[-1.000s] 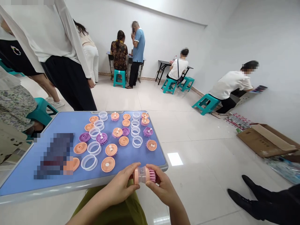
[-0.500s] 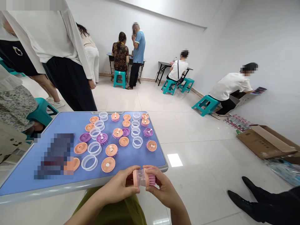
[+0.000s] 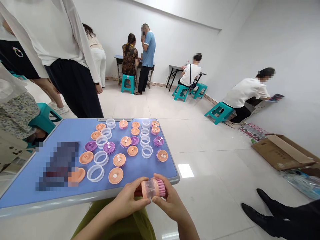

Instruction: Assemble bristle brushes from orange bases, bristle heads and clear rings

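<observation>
Both my hands sit just past the near edge of the blue tabletop (image 3: 27, 180). My left hand (image 3: 130, 196) and my right hand (image 3: 170, 196) grip a pink-bristled brush (image 3: 153, 188) from either side. It has a peach disc, a clear plastic ring and pink bristles, and my fingers hide part of it. Spread over the table are several peach discs (image 3: 116, 175), several clear plastic rings (image 3: 95, 173) and several purple-bristled brush heads (image 3: 109, 147). A pixelated dark object (image 3: 57, 166) lies at the table's left.
A person in a white top and black trousers (image 3: 67, 56) stands beyond the table's far left corner. Several people sit on teal stools (image 3: 220, 112) further back. An open cardboard box (image 3: 282, 153) lies on the floor at right, and a person's black-clad legs (image 3: 267, 216) reach in at lower right.
The brush has shifted slightly in my hands and sits a little lower, with my fingers close around it. The items on the table have not moved.
</observation>
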Demonstrator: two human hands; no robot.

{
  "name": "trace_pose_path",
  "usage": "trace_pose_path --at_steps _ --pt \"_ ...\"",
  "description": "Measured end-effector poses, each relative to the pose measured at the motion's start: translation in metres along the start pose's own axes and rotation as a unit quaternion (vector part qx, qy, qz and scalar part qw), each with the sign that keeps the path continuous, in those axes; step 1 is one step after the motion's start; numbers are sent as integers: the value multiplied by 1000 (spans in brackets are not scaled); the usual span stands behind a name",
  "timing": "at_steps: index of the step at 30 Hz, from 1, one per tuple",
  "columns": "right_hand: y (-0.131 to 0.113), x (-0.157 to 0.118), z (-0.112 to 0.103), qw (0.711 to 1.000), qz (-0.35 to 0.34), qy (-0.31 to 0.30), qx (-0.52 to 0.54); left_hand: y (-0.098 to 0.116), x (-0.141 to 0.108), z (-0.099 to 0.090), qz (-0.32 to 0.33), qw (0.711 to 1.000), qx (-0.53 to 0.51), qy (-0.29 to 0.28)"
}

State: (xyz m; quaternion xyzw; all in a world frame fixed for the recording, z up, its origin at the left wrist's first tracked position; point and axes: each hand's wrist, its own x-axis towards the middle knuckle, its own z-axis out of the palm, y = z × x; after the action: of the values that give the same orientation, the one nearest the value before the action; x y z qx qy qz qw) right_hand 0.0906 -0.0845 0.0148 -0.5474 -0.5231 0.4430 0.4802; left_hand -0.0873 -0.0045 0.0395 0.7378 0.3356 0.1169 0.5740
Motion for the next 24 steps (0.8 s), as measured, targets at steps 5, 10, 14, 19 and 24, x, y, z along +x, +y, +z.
trace_pose_path --at_steps 5,10,14,19,24 --pt "3 3 8 999 31 35 -20 -8 0 3 45 996 77 26" --pt "9 7 14 993 84 37 69 -18 3 7 134 978 154 48" --pt "5 4 6 995 68 8 69 -14 3 6 95 986 118 75" --pt "-6 4 1 999 41 11 28 -13 -1 3 81 990 91 70" --pt "-11 7 5 997 50 37 -48 -25 -2 6 123 981 137 68"
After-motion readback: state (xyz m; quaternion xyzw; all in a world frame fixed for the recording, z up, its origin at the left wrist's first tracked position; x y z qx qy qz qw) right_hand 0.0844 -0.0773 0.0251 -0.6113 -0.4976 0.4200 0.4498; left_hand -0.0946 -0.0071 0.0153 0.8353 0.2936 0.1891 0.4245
